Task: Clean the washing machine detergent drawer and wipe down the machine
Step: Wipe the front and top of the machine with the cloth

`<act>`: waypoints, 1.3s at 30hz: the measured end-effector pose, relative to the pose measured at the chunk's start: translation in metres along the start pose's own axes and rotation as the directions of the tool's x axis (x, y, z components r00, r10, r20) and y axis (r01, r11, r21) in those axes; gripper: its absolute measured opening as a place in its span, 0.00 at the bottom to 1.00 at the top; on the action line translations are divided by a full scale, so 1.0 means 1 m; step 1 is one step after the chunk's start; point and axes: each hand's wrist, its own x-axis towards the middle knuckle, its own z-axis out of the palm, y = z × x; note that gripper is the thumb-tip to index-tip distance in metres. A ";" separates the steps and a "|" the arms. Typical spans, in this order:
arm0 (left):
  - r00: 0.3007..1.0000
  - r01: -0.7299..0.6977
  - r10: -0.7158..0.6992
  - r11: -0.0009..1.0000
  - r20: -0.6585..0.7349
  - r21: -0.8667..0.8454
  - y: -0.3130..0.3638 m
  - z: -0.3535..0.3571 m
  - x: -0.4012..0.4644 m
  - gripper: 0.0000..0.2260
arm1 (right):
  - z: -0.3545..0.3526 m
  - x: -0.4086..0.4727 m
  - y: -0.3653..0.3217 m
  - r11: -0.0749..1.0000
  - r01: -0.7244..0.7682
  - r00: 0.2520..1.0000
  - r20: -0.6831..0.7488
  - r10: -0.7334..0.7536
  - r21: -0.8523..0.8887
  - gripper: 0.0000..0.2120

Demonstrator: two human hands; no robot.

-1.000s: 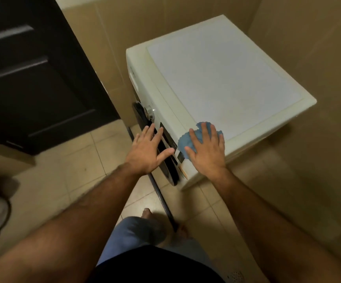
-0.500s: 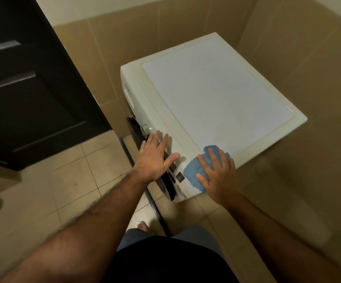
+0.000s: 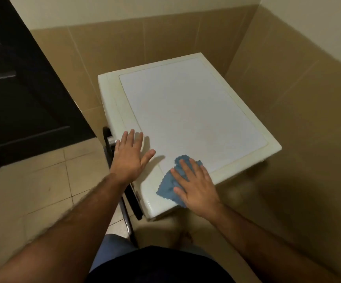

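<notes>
Right hand flat, fingers spread, pressing the blue microfiber cloth onto the near front corner of the washing machine's top. Left hand also flat and spread, holding nothing, resting on the top's front edge. Both up from the front control panel a second ago (cloth too), so looks like the panel wipe is over and the lid is next. Detergent drawer not visible from here. Count: two hands, one cloth, one machine, one dark door off to the left, tiled floor below.

1 washer, 1 blue cloth, 2 hands, 1 door
</notes>
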 end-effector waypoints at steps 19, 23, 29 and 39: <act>0.952 0.303 -0.301 0.953 -0.049 0.034 0.047 0.027 -0.027 0.37 | -0.018 0.047 -0.004 0.994 -0.106 0.982 0.155 0.104 0.008 0.40; 0.958 0.285 -0.282 0.957 -0.053 0.059 0.041 0.029 -0.012 0.40 | -0.012 0.027 0.016 0.998 0.040 0.995 0.094 -0.036 -0.039 0.38; 0.957 0.285 -0.282 0.957 -0.064 0.047 0.033 0.037 0.002 0.41 | -0.014 0.056 0.032 0.988 -0.149 0.981 0.117 0.153 -0.045 0.39; 0.961 0.271 -0.272 0.962 -0.057 -0.017 0.036 0.042 0.002 0.42 | -0.010 0.041 0.085 0.986 -0.158 0.982 0.095 0.162 -0.042 0.38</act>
